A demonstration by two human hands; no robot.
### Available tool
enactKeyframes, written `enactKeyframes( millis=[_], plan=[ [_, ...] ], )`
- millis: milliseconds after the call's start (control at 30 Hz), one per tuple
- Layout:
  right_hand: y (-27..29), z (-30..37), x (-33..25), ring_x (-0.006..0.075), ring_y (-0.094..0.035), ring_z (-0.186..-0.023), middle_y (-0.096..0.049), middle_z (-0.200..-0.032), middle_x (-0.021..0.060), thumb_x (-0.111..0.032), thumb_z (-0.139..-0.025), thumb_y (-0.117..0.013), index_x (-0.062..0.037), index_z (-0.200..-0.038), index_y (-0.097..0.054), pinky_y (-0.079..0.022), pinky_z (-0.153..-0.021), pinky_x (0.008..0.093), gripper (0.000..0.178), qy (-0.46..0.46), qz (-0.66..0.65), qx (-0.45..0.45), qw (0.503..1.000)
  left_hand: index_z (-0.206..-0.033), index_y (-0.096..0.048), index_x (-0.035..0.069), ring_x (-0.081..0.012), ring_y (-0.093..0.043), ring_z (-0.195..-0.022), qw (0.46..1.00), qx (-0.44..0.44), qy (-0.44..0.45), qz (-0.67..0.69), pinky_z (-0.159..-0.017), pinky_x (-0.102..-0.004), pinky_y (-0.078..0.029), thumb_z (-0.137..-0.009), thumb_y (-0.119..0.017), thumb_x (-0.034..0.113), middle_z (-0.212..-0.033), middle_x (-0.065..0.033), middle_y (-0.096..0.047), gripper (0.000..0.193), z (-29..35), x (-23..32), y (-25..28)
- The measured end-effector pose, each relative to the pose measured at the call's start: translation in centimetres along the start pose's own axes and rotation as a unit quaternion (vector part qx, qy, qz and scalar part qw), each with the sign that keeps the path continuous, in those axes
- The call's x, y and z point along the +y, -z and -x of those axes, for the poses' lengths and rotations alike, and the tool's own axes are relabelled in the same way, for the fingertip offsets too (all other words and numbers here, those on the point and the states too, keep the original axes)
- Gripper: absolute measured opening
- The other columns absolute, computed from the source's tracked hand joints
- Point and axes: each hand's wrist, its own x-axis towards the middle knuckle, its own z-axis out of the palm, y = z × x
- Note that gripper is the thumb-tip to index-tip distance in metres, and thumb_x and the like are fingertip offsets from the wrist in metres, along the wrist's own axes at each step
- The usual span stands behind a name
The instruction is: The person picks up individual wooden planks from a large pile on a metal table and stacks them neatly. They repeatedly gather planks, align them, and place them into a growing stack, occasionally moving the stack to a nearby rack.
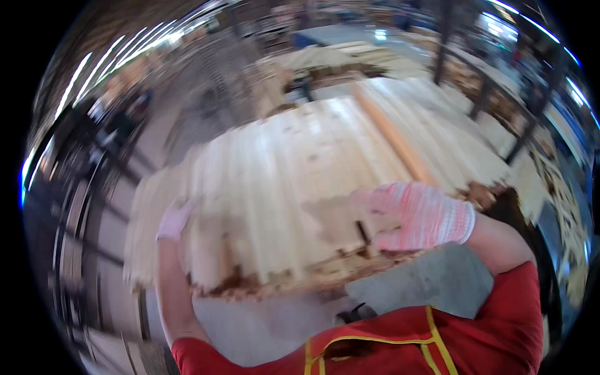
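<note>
Both hands are spanning a row of pale wooden boards point(275, 181), which is filling the middle of the view and spreading toward the twelve o'clock side. Near nine o'clock, the left hand point(176, 220), in a pinkish glove, is lying along the boards' left part; blur is hiding its fingers, so whether it is gripping or merely touching cannot be told. Toward half past three, the right hand point(415, 215), in a pink-and-white knit glove, is standing open, thumb apart from the outstretched fingers, seemingly holding nothing; contact with the wood is unclear.

An orange-brown strip point(394, 137) is running along the boards at two o'clock. At six o'clock the near ends are showing a ragged brown edge point(337, 269) above the grey surface point(431, 281), with the red clothing point(387, 340) closest below.

Several risks are presenting themselves, as a judgement: uneven pressure from the two hands could be skewing the loose-looking row or opening gaps; the ragged edge could be snagging the knit or leaving splinters; an unsupported outer board could be slipping off at nine o'clock.
</note>
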Motion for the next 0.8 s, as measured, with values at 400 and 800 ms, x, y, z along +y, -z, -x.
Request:
enactKeyframes(
  millis=[400, 800],
  plan=[
    [-21.4, 37.3, 11.2, 0.0316, -0.068, -0.120, -0.070, -0.134, 0.0173, -0.042, -0.095, -0.070, -0.0093, -0.165, -0.039, -0.052, -0.106, 0.0393, 0.084, -0.307, -0.382, 0.199, 0.849, -0.158, -0.049, 0.004, -0.0441, -0.039, -0.151, 0.903, 0.337, -0.266, -0.029, -0.129, -0.0546, -0.026, -0.097, -0.073, 0.054, -0.163, -0.0196, -0.047, 0.083, 26.4, 24.7, -14.2],
    [-27.3, 65.9, 20.0, 0.0375, -0.064, -0.133, -0.064, -0.146, 0.0228, -0.041, -0.095, -0.071, -0.0105, -0.165, -0.040, -0.051, -0.110, 0.0414, 0.082, -0.564, -0.383, 0.285, 0.674, -0.149, -0.056, 0.004, -0.0367, -0.056, -0.136, 0.727, -0.206, -0.638, -0.149, -0.117, -0.0488, -0.043, -0.084, -0.082, 0.035, -0.148, -0.0197, -0.059, 0.076, 45.7, 59.1, -56.2]
  ],
)
